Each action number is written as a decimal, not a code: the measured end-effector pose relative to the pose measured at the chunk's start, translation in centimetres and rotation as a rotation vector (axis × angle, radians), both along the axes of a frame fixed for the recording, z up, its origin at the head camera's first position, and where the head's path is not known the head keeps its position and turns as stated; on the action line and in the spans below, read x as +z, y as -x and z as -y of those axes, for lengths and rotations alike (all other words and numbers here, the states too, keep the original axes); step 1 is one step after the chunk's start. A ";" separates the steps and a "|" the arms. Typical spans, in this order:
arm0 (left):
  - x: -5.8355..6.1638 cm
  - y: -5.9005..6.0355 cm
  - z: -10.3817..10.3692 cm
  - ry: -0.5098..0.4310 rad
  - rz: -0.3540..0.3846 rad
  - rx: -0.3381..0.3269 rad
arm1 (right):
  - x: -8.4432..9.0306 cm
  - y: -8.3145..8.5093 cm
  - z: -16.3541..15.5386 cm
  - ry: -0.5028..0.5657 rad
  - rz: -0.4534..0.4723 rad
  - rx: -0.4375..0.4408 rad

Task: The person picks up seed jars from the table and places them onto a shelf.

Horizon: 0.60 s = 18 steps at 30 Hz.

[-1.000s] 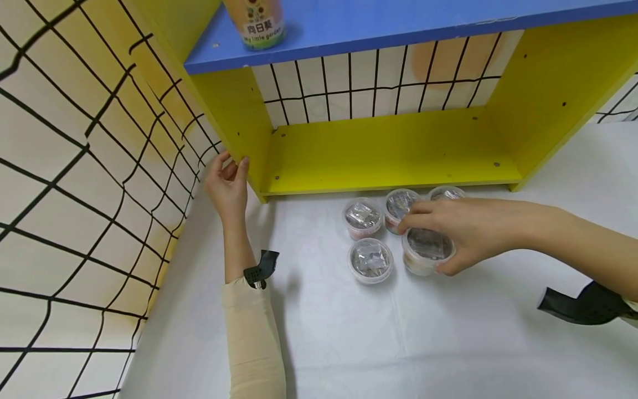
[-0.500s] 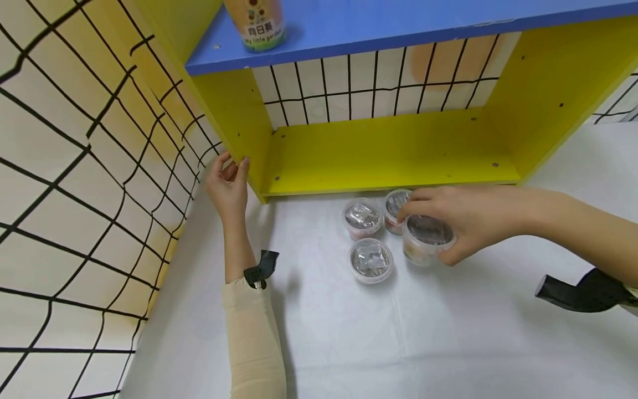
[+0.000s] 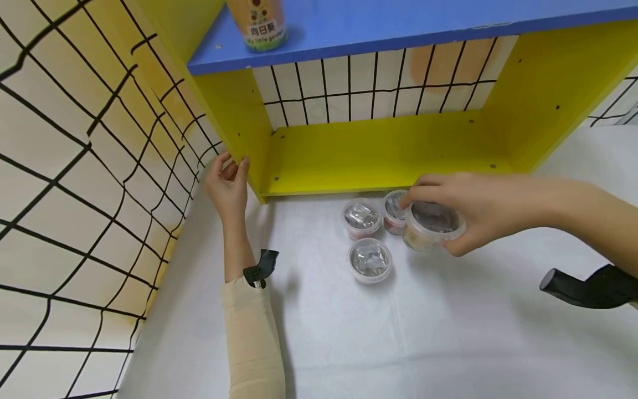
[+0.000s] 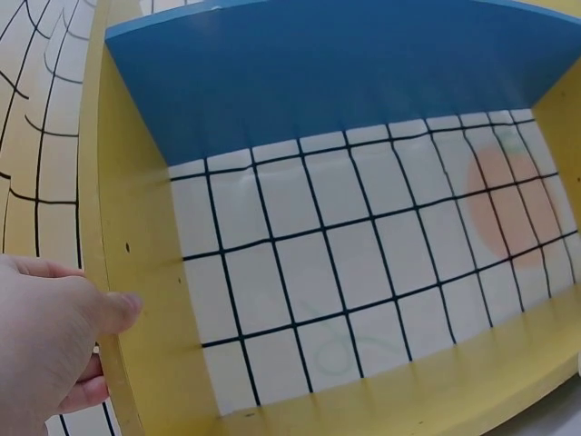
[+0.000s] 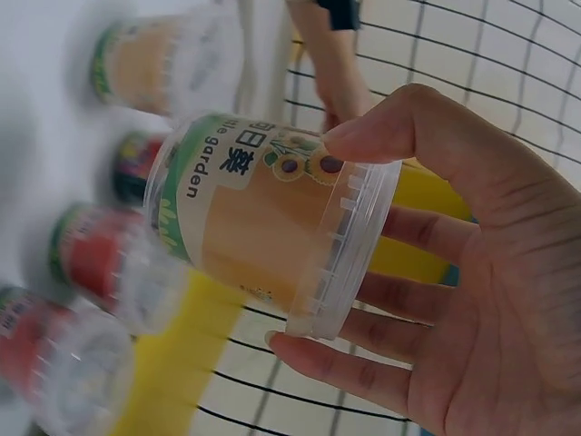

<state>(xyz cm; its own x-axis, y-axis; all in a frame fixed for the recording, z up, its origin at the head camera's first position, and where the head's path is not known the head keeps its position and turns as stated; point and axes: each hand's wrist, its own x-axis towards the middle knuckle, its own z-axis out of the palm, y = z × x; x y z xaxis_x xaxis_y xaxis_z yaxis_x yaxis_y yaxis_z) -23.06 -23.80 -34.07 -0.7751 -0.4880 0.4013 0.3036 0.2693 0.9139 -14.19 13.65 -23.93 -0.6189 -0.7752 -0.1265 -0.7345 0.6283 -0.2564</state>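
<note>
My right hand [image 3: 471, 208] grips a clear plastic tub [image 3: 423, 238] near its lid, thumb on one side and fingers on the other. In the right wrist view, this seed-pot tub [image 5: 259, 209] has a peach label with sunflowers and the words "little garden". My left hand [image 3: 227, 185] pinches the front edge of the yellow side panel [image 4: 136, 236] on the shelf's left. Beside the held tub, a lidded tub [image 3: 361, 216] and a second tub [image 3: 392, 210] stand close to the shelf. A third tub [image 3: 370, 261] is nearer to me.
The yellow bottom board [image 3: 379, 149] of the shelf lies behind the tubs. A blue upper board [image 3: 399, 25] carries a peach-labelled tub [image 3: 261, 27]. Black-grid cloth [image 3: 89, 183] hangs at the left, and a white cloth [image 3: 339, 338] covers the table.
My right hand has raised the tub and carried it toward the shelf and slightly right. The tub at the back right is now hidden behind that hand. My left hand has stayed put.
</note>
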 end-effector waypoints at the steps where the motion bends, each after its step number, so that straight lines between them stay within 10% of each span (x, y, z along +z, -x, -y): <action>1: 0.0 0.0 0.0 0.008 -0.001 0.000 | 0.4 0.0 -0.1 0.000 -0.009 -0.008; 18: 0.0 0.2 0.1 -0.003 0.008 0.001 | 6.7 5.3 -2.5 -0.002 -0.289 0.072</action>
<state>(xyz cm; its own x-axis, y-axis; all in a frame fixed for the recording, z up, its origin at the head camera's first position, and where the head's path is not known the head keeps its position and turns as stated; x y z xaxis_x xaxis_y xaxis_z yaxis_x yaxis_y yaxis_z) -23.24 -23.92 -34.09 -0.7776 -0.4902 0.3936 0.2962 0.2665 0.9172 -19.52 16.17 -17.21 -0.5731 -0.8182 0.0453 -0.8195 0.5724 -0.0291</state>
